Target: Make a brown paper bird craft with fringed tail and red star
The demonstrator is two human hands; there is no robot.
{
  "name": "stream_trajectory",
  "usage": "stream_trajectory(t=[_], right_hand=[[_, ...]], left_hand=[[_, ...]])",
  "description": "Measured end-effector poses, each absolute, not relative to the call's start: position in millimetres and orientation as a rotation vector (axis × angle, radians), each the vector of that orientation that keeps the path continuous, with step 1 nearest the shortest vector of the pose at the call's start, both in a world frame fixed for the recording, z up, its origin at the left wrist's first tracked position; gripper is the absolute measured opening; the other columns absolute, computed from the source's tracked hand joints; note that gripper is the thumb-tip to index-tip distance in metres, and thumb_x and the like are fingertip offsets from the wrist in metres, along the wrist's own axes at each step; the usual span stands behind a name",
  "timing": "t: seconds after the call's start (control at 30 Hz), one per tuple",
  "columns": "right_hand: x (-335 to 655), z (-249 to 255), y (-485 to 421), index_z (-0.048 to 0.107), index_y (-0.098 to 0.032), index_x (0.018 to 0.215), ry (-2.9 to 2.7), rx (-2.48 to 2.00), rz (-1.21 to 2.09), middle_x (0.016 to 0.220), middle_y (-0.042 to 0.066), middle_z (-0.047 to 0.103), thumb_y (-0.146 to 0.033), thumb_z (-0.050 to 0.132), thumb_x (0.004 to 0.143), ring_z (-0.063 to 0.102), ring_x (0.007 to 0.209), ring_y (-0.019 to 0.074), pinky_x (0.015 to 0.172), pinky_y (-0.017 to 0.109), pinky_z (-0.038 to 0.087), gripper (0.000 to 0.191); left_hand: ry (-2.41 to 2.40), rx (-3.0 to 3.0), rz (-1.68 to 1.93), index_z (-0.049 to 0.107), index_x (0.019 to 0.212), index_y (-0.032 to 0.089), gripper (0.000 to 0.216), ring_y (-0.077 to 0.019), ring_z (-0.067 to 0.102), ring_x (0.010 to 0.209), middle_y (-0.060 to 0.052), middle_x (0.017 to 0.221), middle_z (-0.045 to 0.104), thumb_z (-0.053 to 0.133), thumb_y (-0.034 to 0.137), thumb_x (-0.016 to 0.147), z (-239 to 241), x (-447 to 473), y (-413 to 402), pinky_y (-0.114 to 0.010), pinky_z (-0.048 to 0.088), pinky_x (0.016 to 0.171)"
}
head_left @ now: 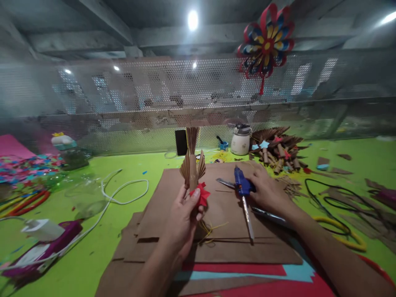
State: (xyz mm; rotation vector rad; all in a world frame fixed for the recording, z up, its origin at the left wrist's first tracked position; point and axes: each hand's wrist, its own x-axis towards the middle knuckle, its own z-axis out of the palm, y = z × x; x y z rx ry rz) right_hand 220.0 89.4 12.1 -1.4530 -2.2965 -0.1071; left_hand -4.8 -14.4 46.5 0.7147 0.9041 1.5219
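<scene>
My left hand (185, 212) is closed round the brown rolled-paper stem of a paper craft (193, 165) with pleated fans at its top and sides. A red paper star (201, 194) sits at its lower end, under my thumb. Thin yellow strands (210, 233) hang below that hand. My right hand (267, 185) is wrapped round the handle of a blue glue gun (243, 183), whose nozzle points away from me. A clear glue stick (248, 218) sticks out of the gun's back end. Beside the gun a metal blade (225, 182) shows, partly hidden.
Brown paper sheets (173, 206) lie under my hands, over red and light-blue sheets. Finished-looking paper crafts (280, 148) pile up at the back right, beside a white jar (240, 140). A white cable (123, 202) and purple power strip (43, 247) lie left; a black cable (334, 202) lies right.
</scene>
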Motion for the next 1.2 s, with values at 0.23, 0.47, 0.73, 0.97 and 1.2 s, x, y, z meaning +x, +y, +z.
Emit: stream_trajectory(t=[0.23,0.47,0.73,0.97,1.2], right_hand=[[219.1,6.3,88.9,0.067,-0.013,0.095,-2.412,-1.551,0.027,0.094,0.013,0.057,-0.015,0.06,0.066,0.048,0.093,0.0278,0.078,0.035,0.037,0.03],[175.2,47.7,37.7,0.062,-0.017,0.093,-2.189,-0.995,0.468,0.091,0.007,0.062,-0.02,0.047,0.083,0.055,0.086,0.0196,0.078,0.035,0.043,0.019],[138.5,41.6,17.8,0.062,-0.016,0.082,-1.865,-0.818,1.185,0.076,0.004,0.067,-0.035,0.055,0.082,0.061,0.072,0.0165,0.07,0.03,0.047,0.02],[139.7,37.3,22.2,0.062,-0.014,0.074,-1.67,-0.82,1.383,0.064,0.0,0.061,-0.037,0.058,0.079,0.051,0.059,0.0112,0.059,0.025,0.039,0.023],[140.8,41.3,21.4,0.061,-0.014,0.073,-1.676,-0.865,1.323,0.062,-0.002,0.053,-0.036,0.058,0.079,0.044,0.058,0.01,0.057,0.023,0.035,0.023]], left_hand=[[0.851,0.79,1.539,0.049,0.099,0.02,0.029,-0.0023,0.045,0.051,0.004,0.073,0.05,0.065,0.028,0.076,43.0,-6.7,-14.1,-0.012,0.033,0.044],[0.876,0.821,1.456,0.048,0.11,0.023,0.044,-0.0029,0.045,0.052,0.004,0.073,0.053,0.067,0.035,0.073,37.7,-1.6,-16.4,-0.013,0.034,0.048],[0.854,0.82,1.391,0.049,0.107,0.021,0.037,-0.0027,0.044,0.054,0.004,0.076,0.052,0.064,0.036,0.076,35.7,5.1,-18.6,-0.013,0.031,0.048],[0.834,0.759,1.412,0.051,0.092,0.02,0.026,-0.0041,0.045,0.053,0.004,0.071,0.051,0.058,0.042,0.079,38.3,5.4,-20.4,-0.013,0.029,0.044],[0.825,0.689,1.433,0.055,0.088,0.017,0.036,-0.0067,0.047,0.056,0.002,0.069,0.052,0.058,0.05,0.076,33.2,3.7,-19.5,-0.016,0.033,0.046]])
